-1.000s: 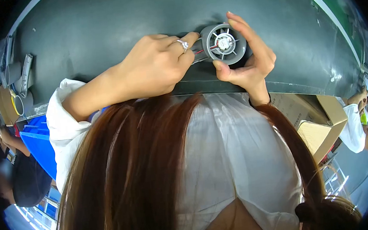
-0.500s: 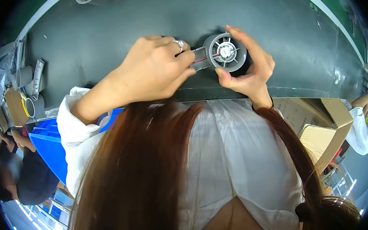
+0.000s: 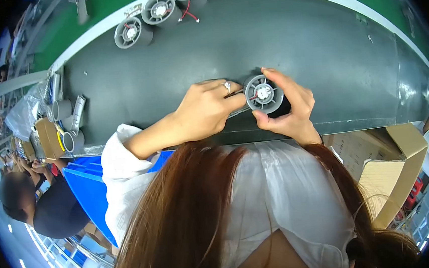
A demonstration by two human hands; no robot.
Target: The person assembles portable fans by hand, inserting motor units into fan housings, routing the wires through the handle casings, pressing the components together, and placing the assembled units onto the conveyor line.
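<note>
Drawing in close, the left fingers [image 3: 235,101] now mostly cover the side frame [image 3: 240,112], grip unclear, while the right fingers [image 3: 276,77] pinch the fan housing [image 3: 263,94] steady.

Bench [image 3: 319,50]: dark, smooth top with a low sheen; pale scuffs along the near edge, glossy patches toward the right end. Fan housing [image 3: 264,94]: grey plastic, smooth, satin. Three housings [image 3: 161,10] at the far left edge: matching smooth grey plastic. Ring [image 3: 227,86]: bright, polished metal. Sleeve [image 3: 122,159]: thin white cloth, creased, matt. Bin [image 3: 89,194]: blue plastic, smooth. Carton [image 3: 411,143]: brown cardboard, matt. Bag [image 3: 24,117]: clear film, wrinkled, glossy.
</note>
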